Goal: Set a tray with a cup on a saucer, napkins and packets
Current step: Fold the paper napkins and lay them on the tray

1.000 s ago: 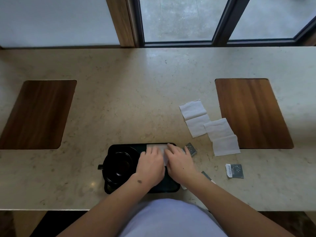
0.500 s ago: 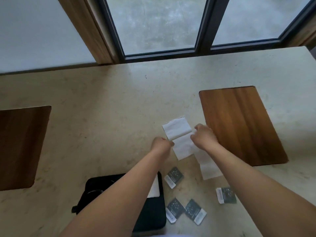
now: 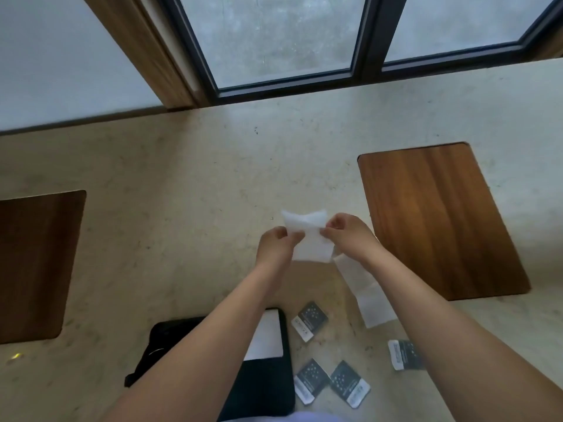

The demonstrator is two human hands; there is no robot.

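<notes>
both hands have gone from resting on the napkin in the tray to reaching out over the counter, and the white napkin (image 3: 307,239) that lay flat there half a second ago is now lifted between them; the left hand (image 3: 275,243) pinches its left edge with thumb and fingers closed on the paper, and the right hand (image 3: 347,234) pinches the right edge the same way, so the sheet sags and creases in the middle, apparently clear of the marble counter (image 3: 182,178); the view has also swung to the right and forward.

the black tray (image 3: 268,388) sits near the body, largely hidden under the left forearm; one folded napkin (image 3: 266,336) already lies in its right half; the cup and saucer cannot be made out here, covered by the arm.

a second unfolded napkin (image 3: 365,290) is on the counter just under the right wrist; four dark packets are loose on the counter right of the tray: one (image 3: 309,320) close to the tray's far corner, two (image 3: 310,380) (image 3: 349,383) side by side nearer the body, and one (image 3: 403,354) partly under the right forearm.

judging from this, the step in hand is folding this napkin before it joins the first on the tray; one more napkin and all the packets are yet to be placed.
</notes>
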